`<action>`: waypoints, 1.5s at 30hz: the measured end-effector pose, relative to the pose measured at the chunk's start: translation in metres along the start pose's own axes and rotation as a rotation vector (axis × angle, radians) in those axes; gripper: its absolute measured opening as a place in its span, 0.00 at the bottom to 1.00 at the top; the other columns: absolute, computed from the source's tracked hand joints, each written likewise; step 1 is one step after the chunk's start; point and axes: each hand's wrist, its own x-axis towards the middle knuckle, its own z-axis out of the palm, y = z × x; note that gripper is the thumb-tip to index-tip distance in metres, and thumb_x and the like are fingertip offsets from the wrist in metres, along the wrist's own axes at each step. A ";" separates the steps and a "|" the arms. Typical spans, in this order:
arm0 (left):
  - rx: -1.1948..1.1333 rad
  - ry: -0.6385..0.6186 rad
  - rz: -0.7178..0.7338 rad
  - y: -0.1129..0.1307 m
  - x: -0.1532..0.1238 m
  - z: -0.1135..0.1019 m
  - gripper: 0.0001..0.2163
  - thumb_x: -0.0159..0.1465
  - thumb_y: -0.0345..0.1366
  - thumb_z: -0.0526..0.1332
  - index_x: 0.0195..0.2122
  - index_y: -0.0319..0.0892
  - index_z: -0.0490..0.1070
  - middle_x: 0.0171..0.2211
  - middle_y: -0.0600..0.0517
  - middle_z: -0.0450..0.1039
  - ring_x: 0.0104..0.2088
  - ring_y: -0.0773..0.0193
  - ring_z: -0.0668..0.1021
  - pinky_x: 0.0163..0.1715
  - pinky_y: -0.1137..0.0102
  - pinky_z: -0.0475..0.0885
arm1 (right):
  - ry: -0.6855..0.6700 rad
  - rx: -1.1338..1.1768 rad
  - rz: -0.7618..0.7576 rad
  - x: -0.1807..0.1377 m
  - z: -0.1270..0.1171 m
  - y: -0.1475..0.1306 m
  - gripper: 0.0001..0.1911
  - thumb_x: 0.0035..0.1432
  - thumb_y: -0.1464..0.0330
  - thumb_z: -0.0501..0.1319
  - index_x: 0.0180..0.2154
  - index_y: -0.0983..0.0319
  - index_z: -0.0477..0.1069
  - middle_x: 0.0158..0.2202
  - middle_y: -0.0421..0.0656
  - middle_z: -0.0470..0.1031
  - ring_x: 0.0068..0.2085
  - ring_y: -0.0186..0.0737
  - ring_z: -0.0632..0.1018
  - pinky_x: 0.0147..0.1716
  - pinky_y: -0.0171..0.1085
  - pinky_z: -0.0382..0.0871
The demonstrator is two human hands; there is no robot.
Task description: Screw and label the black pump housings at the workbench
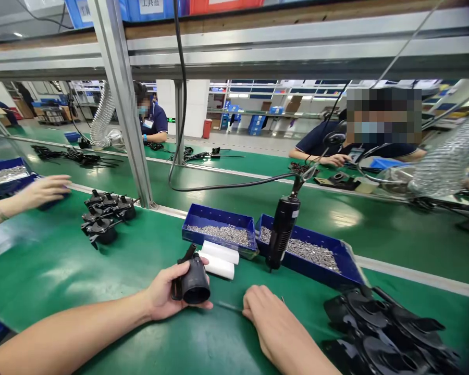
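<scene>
My left hand (164, 291) grips a black round plastic housing (193, 281), its open end facing me, just above the green belt. My right hand (266, 317) rests on the belt to the right of it, fingers curled, with a thin small part at the fingertips; I cannot tell whether it is pinched. A black electric screwdriver (281, 232) hangs on a cable, tip down, in front of two blue trays of screws (219, 233) (316, 255). Two white cylinders (219, 259) lie beside the left tray.
A heap of black plastic parts (386, 330) lies at the lower right. A cluster of assembled black pieces (103, 216) sits to the left, beyond which another person's hand (42, 190) reaches in. Co-workers sit across the line. A metal post (123, 104) stands at the belt's edge.
</scene>
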 end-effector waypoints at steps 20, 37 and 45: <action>0.256 0.104 0.071 -0.020 -0.001 0.015 0.30 0.61 0.52 0.80 0.59 0.42 0.79 0.44 0.44 0.80 0.41 0.53 0.83 0.47 0.57 0.82 | 0.475 0.229 -0.127 0.017 -0.015 -0.061 0.14 0.78 0.78 0.61 0.60 0.67 0.77 0.29 0.38 0.68 0.25 0.36 0.69 0.24 0.40 0.61; 0.165 -0.023 -0.146 -0.021 -0.008 0.019 0.30 0.65 0.58 0.75 0.57 0.38 0.82 0.36 0.43 0.79 0.35 0.56 0.81 0.37 0.54 0.88 | 0.377 0.215 -0.259 0.011 -0.024 -0.036 0.19 0.77 0.78 0.58 0.64 0.61 0.70 0.31 0.40 0.75 0.28 0.40 0.74 0.26 0.40 0.64; 0.113 -0.016 -0.058 -0.028 -0.007 0.013 0.29 0.69 0.58 0.71 0.60 0.38 0.81 0.38 0.44 0.79 0.37 0.55 0.83 0.41 0.51 0.88 | 0.379 0.398 -0.066 0.009 -0.018 -0.046 0.14 0.78 0.74 0.58 0.59 0.56 0.73 0.37 0.42 0.81 0.32 0.40 0.82 0.28 0.38 0.70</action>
